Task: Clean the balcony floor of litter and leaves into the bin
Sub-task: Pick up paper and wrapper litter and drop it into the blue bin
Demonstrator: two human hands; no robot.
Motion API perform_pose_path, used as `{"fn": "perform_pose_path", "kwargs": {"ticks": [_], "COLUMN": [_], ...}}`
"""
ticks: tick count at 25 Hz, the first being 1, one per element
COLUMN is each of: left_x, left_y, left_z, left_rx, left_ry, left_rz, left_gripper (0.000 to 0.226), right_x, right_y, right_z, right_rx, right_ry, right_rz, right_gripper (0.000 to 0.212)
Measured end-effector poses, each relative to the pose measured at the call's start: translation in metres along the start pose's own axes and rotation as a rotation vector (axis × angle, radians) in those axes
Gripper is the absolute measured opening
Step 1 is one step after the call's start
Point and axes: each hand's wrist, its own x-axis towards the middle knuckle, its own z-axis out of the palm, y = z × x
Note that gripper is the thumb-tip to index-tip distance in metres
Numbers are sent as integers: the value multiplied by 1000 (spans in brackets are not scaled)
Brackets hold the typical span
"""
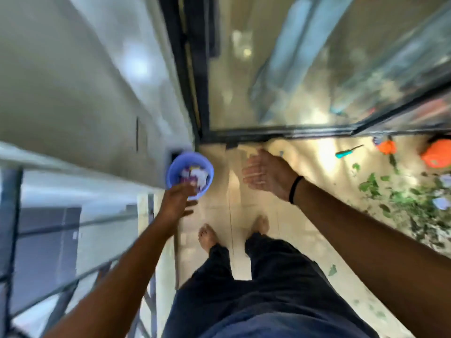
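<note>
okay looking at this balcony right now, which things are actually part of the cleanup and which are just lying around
Part of the job:
- blue bin with wrappers inside, in the corner by the wall
- green leaves scattered on the floor at right
- paper scraps among the leaves
- left hand at the bin, right hand open

Just lying about:
- teal-handled tool
- orange objects by the glass door

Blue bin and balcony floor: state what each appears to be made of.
Blue bin: likely plastic; uniform pale blue colour, thin smooth rim, though motion blur softens it.
Balcony floor: probably glazed ceramic or stone tile; cream surface with straight joint lines and glossy patches of reflected sunlight.
</note>
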Motion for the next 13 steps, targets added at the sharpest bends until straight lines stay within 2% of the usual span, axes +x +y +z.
{"fn": "perform_pose_path", "kwargs": {"ticks": [3,5,9,13], "left_x": [-67,-88,-126,-186], "left_y": [36,59,102,98], "left_z": [24,64,197,337], "left_rx": [-16,-34,51,191], "left_ry": [-107,-156,-363,-557], "left_rz": [87,125,346,406], "left_gripper": [11,15,19,27], "right_x": [-77,-114,-164,-200], "right_y": [-34,-47,-45,13], "right_z": [-39,-73,-181,-287], "right_rx": [40,91,270,533], "right_ry": [-21,-2,87,202], "right_rz": [-182,-291,-458,-514], "right_gripper": [39,34,31,33]}}
